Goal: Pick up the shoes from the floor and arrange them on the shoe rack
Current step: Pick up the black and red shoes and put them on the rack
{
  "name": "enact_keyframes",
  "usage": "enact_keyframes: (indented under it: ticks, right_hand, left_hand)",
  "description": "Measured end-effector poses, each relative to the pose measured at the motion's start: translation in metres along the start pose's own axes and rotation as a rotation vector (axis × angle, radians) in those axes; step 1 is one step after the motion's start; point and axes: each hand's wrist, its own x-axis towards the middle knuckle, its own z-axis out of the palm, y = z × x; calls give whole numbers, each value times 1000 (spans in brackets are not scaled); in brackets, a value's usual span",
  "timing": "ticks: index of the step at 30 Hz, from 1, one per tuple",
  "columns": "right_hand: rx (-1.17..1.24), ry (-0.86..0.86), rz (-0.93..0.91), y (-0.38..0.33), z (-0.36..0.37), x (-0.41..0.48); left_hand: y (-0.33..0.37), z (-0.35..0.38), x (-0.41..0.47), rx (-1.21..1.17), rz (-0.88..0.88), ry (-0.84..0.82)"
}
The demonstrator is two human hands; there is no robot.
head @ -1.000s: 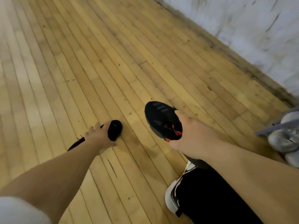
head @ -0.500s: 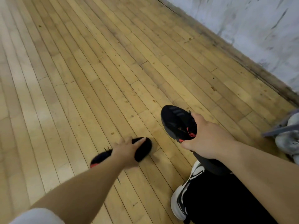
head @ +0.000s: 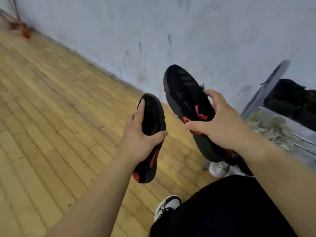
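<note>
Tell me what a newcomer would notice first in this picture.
The eye lands on two black, red-accented shoes held off the wooden floor in mid-frame: the left hand grips one black shoe around its middle, and the right hand grips the other black shoe beside it. Next comes the grey shoe rack at the right edge, against the scuffed pale wall.

Our left hand (head: pixel 138 142) and right hand (head: pixel 220 127) are bare, like both forearms (head: pixel 102 194). Near right, we wear black trousers (head: pixel 230 207) and a white sneaker (head: pixel 166 208) with black panels.
</note>
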Motion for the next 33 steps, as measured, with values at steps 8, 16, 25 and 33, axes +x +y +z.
enact_keyframes:
  ticks: [8, 16, 25, 33]
  right_hand:
    - [-26, 471, 129, 80, -206, -130]
    - [-63, 622, 335, 213, -257, -256]
    - [-166, 18, 494, 262, -267, -296]
    - [-235, -326, 727, 315, -219, -267]
  left_hand:
    - [233, 102, -9, -113, 463, -279]
    - [294, 246, -61, 74, 609, -612]
    - [258, 281, -72, 170, 441, -747]
    - [236, 302, -82, 387, 415, -931]
